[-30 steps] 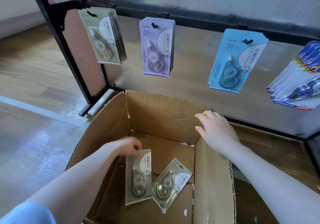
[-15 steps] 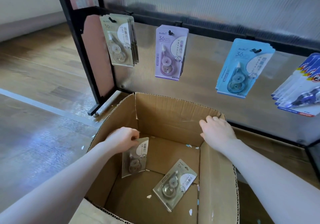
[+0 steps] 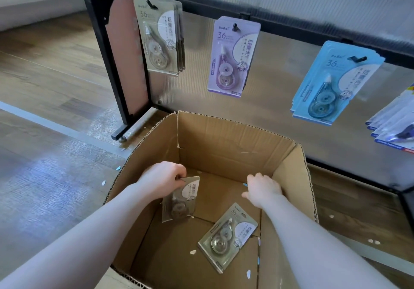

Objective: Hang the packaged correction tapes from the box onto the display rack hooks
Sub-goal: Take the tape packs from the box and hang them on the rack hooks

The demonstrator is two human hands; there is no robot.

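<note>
Moved: the right hand (image 3: 263, 189) was on the box rim and is now down inside the cardboard box (image 3: 235, 138), while the left hand's pack sits a bit higher.
Left hand (image 3: 164, 178): fingers curl round the top of a beige correction tape pack (image 3: 180, 200), held up off the box floor.
Right hand: fingers loose, holding nothing.
Other pack (image 3: 227, 236): lies flat on the box floor, near the right arm.
Rack (image 3: 112, 64): beige packs (image 3: 159, 38), purple packs (image 3: 233, 58) and blue packs (image 3: 333, 82) hang on hooks.
</note>
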